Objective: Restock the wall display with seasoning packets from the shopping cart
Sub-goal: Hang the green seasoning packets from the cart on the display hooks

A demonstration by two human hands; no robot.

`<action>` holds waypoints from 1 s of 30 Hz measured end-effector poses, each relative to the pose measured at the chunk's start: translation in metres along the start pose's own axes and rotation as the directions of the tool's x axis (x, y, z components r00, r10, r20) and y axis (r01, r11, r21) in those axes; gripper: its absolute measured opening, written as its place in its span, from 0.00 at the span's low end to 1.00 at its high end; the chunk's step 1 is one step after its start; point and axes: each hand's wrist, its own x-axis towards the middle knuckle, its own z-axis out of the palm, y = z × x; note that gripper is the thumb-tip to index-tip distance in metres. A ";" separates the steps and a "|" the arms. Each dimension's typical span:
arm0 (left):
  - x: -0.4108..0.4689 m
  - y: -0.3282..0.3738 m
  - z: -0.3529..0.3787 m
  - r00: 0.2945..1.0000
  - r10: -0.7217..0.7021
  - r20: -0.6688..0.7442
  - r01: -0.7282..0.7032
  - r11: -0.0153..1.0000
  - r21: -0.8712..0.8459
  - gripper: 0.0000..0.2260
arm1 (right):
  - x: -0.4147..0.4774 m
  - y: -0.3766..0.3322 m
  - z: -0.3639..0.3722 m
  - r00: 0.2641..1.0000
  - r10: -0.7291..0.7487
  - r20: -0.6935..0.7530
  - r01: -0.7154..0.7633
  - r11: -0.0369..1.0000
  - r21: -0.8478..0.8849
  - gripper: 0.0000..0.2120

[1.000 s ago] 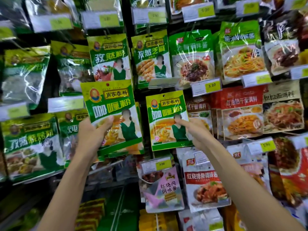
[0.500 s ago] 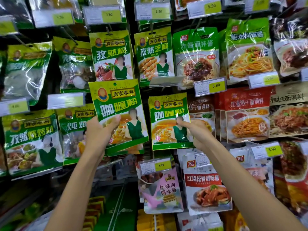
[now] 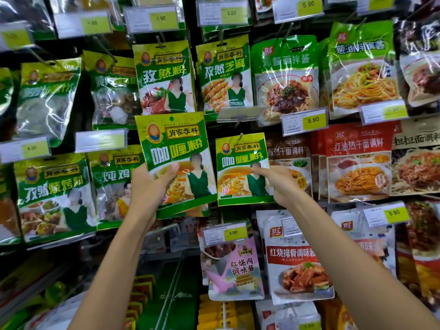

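Observation:
My left hand (image 3: 147,186) grips a stack of green and yellow curry powder packets (image 3: 175,148), thumb across the front one, held up in front of the wall display (image 3: 197,110). Just to the right, a matching curry packet (image 3: 240,163) hangs from a metal peg (image 3: 241,135). My right hand (image 3: 278,182) pinches this hanging packet at its right edge, about mid-height. The shopping cart is out of view.
Around the hands hang several green cumin and stew spice packets (image 3: 164,77), green noodle sauce bags (image 3: 285,77) and red sauce bags (image 3: 357,160). Price tags (image 3: 304,121) stick out on peg ends. Lower pegs carry a pink packet (image 3: 234,263) and white rib sauce bags (image 3: 295,263).
The stack in my left hand has shifted a little right, closer to the hanging packet. My right hand has kept its pinch on the hanging packet.

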 end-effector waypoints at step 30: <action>-0.005 -0.004 0.042 0.872 0.477 -0.110 -0.331 0.741 0.585 0.10 | -0.041 0.022 0.005 0.986 -0.168 0.020 0.168 0.986 0.023 0.08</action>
